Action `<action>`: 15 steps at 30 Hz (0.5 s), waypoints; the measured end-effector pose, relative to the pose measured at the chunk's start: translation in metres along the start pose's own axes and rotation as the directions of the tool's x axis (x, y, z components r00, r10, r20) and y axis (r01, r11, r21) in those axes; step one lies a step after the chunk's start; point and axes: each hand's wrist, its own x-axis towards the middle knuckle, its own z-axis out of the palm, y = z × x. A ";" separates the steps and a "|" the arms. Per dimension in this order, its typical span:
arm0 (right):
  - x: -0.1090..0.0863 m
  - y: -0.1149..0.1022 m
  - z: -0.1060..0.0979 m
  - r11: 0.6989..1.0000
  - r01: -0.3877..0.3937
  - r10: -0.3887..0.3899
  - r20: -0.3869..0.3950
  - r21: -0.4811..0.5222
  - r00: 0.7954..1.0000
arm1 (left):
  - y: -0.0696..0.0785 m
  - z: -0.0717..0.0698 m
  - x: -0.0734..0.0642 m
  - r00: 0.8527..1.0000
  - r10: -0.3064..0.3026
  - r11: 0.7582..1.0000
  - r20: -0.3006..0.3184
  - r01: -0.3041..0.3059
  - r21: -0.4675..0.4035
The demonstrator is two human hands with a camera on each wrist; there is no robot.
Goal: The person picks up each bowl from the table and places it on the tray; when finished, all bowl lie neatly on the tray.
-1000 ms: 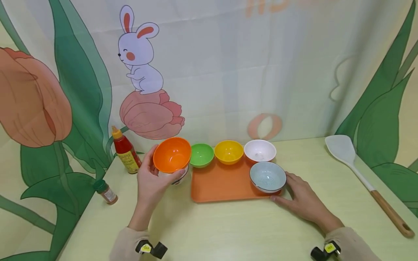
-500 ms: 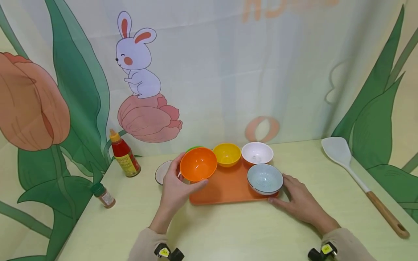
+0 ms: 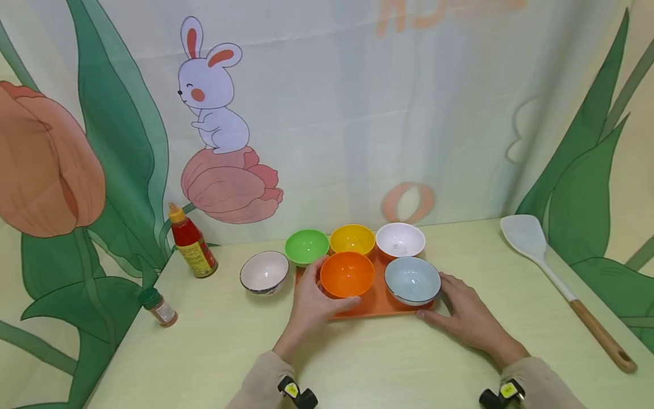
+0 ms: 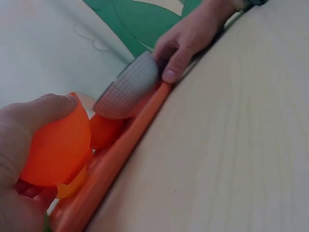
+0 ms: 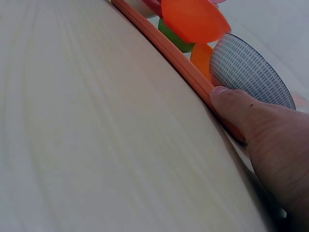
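My left hand (image 3: 314,304) grips an orange bowl (image 3: 347,275) by its side, thumb at the front. In the left wrist view this bowl (image 4: 60,142) appears raised above the orange tray (image 3: 377,302). A pale blue bowl (image 3: 413,279) stands at the tray's front right, a patterned outside showing in the right wrist view. Beside it my right hand (image 3: 470,312) holds the tray's right front corner, thumb on the front edge; its other fingers are partly hidden. Green (image 3: 306,247), yellow (image 3: 352,240) and white (image 3: 401,240) bowls form the back row.
A white bowl with a dark rim (image 3: 264,274) stands left of the tray. Further left are a red sauce bottle (image 3: 194,247) and a small green-capped jar (image 3: 159,307). A white spatula with a wooden handle (image 3: 552,270) lies at the right. A printed curtain (image 3: 327,113) hangs behind.
My left hand has carried the orange bowl rightward, from over the dark-rimmed bowl to over the tray's front left. The green bowl and dark-rimmed bowl are uncovered. My right hand stays at the tray's corner.
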 end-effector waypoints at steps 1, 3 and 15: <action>0.000 0.000 0.000 1.000 0.000 0.000 0.000 -0.002 1.000 | -0.002 0.002 0.000 1.000 -0.008 1.000 0.007 0.008 0.010; 0.001 0.000 0.000 1.000 0.004 -0.004 -0.001 -0.004 1.000 | -0.004 0.005 -0.001 1.000 -0.020 0.999 0.016 0.019 0.030; 0.000 0.000 -0.001 1.000 -0.006 0.006 0.003 0.000 1.000 | -0.013 0.014 0.000 0.997 -0.034 0.996 0.062 0.028 0.089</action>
